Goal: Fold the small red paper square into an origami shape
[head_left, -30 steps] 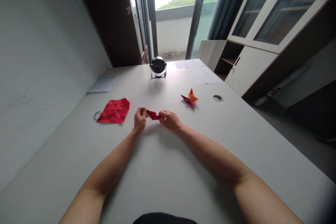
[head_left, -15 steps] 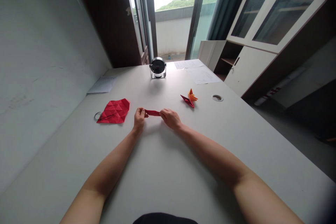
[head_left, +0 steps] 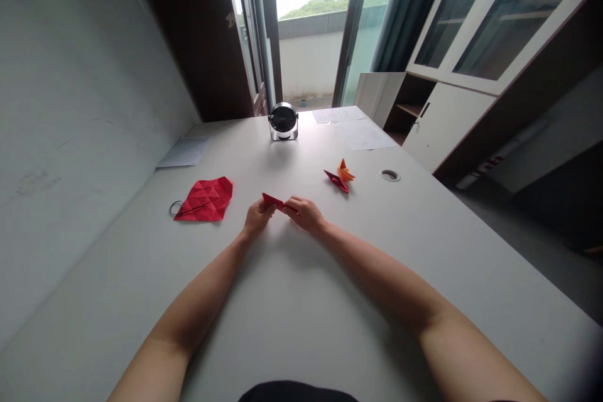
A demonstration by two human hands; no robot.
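Between my two hands is a narrow piece of folded red paper [head_left: 272, 200], raised a little over the white table [head_left: 282, 301]. My left hand [head_left: 257, 217] pinches it from below near its left part, and a pointed end sticks up past the fingers. The fingers of my right hand [head_left: 305, 212] are closed on its right end, which they partly cover. Left of my hands lies a creased red sheet [head_left: 206, 200], with small dark scissors [head_left: 177, 207] or a similar looped tool on it.
To the right lie a red folded paper piece [head_left: 337, 181] and an orange folded paper piece [head_left: 345, 171], touching. A round black and silver device [head_left: 283, 121] stands at the back. Paper sheets [head_left: 362, 134] lie at the far right. A round cable hole [head_left: 390, 175] is near the right edge.
My left hand has moved right, closer to my right hand. The red paper, held level between them before, now tilts with its left tip pointing up.
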